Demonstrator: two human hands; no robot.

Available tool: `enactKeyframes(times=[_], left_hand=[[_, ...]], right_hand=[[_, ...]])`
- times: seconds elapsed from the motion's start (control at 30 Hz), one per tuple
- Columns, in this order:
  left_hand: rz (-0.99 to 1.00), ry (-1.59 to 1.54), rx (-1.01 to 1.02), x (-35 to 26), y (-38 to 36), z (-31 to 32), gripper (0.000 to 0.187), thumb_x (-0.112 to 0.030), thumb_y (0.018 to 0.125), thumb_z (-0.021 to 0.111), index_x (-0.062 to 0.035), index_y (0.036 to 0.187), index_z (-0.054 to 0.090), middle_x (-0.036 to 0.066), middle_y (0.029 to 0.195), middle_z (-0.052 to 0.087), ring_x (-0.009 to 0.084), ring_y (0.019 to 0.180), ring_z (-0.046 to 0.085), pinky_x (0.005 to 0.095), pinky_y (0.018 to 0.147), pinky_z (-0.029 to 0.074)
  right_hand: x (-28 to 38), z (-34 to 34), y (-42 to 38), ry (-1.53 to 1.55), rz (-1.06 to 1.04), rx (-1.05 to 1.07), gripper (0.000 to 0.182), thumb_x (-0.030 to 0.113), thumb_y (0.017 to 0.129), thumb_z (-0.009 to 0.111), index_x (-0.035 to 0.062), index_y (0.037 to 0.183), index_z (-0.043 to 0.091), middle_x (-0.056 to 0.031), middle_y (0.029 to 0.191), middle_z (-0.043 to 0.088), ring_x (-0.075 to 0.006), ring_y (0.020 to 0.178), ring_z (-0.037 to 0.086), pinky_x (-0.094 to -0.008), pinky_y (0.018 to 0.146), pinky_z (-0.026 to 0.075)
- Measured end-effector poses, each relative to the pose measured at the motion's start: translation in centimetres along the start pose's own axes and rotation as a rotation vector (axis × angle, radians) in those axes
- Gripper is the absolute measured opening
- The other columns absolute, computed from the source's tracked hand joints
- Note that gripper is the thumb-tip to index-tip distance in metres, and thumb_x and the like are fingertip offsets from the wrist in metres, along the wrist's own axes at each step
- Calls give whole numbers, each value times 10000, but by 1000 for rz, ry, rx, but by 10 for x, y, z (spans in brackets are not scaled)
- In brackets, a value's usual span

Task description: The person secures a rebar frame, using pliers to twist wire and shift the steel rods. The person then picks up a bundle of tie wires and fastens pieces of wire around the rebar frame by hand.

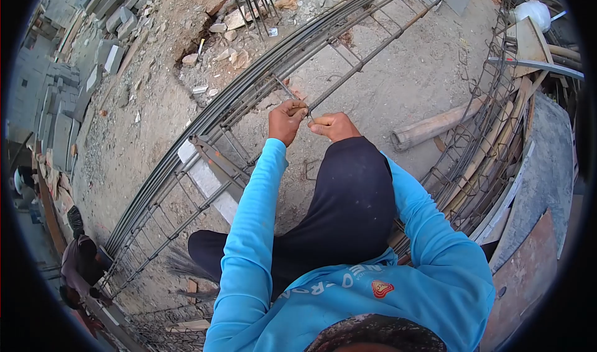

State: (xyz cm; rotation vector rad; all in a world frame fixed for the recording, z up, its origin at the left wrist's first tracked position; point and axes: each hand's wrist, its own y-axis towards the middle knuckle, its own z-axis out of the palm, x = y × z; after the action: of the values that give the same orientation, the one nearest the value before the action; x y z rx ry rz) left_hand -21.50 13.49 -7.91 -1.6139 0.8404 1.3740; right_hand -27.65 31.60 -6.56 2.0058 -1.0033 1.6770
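My left hand is closed, with thumb and fingers pinched together at a joint of the rebar cage. Facing it from the right, my right hand is closed too, its thumb and forefinger pinching close to the same joint. A thin tie wire shows faintly between the two hands; most of it is hidden by fingers. The cage's long bars and stirrups run diagonally past my knees. Under it lies a pale concrete block, with a rusty metal piece beside it.
A bundle of long rebars runs along the cage's far side. To the right lie a round wooden post, stacked stirrups and sheets. Upright bars rise from rubble ahead. Another person is at lower left, near blocks.
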Motion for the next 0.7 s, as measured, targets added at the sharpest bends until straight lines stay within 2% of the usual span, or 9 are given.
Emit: enactKeyframes(times=[0.1,0.17,0.2,0.27,0.37,0.47,0.6,0.67,0.7], left_hand=[[57,174,-62,-4,-3,5,174,-38,842,747,5,1008,718,128,920,754,170,874,719,303,784,560],[72,214,-60,-5,-4,6,181,-47,854,743,9,1024,710,129,944,752,166,878,714,309,781,557],[87,256,-56,-6,-4,6,189,-56,867,739,13,1039,702,130,968,749,161,881,709,314,778,554],[139,322,-69,-7,-6,5,188,-65,861,743,9,1030,704,127,954,749,173,881,718,314,769,555],[195,408,-83,-8,-8,6,190,-80,853,751,2,1018,704,126,932,747,198,885,733,314,758,556],[214,427,-89,-6,-6,6,184,-81,853,747,1,1011,703,130,928,744,216,892,738,315,759,558],[231,419,-82,-4,-7,5,164,-67,863,727,4,1009,702,130,931,744,213,893,737,318,776,560],[211,389,-86,-2,-7,5,151,-60,868,719,5,1003,704,129,931,745,211,892,735,318,784,559],[191,364,-83,-2,-6,5,137,-54,873,710,6,996,706,129,932,745,210,892,734,317,791,558]], right_hand=[[5,0,-3,-135,-72,2,222,177,882,734,10,1027,758,-173,876,710,-256,791,673,-381,721,503],[0,0,-1,-284,-211,-17,169,173,857,739,40,959,762,-161,836,673,-283,763,663,-396,691,504],[1,0,-1,-286,-214,-12,169,173,857,739,40,959,762,-161,836,673,-283,763,663,-396,691,504],[2,-2,2,-518,-402,-53,135,183,839,735,54,875,746,-132,774,624,-309,710,630,-428,642,495],[18,-10,9,-646,-516,-108,143,200,836,727,60,813,718,-118,737,589,-322,682,610,-448,613,488],[32,-19,16,-778,-570,-162,167,212,833,728,57,778,697,-120,751,602,-332,690,615,-445,610,490],[38,-23,30,-792,-580,-191,207,230,841,718,50,748,676,-129,769,618,-336,693,616,-457,623,492],[30,-22,37,-700,-431,-226,271,238,861,696,23,708,637,-156,781,624,-370,694,604,-479,631,479],[24,-22,39,-705,-436,-222,271,238,861,696,23,708,637,-156,781,624,-370,694,604,-479,631,479]])
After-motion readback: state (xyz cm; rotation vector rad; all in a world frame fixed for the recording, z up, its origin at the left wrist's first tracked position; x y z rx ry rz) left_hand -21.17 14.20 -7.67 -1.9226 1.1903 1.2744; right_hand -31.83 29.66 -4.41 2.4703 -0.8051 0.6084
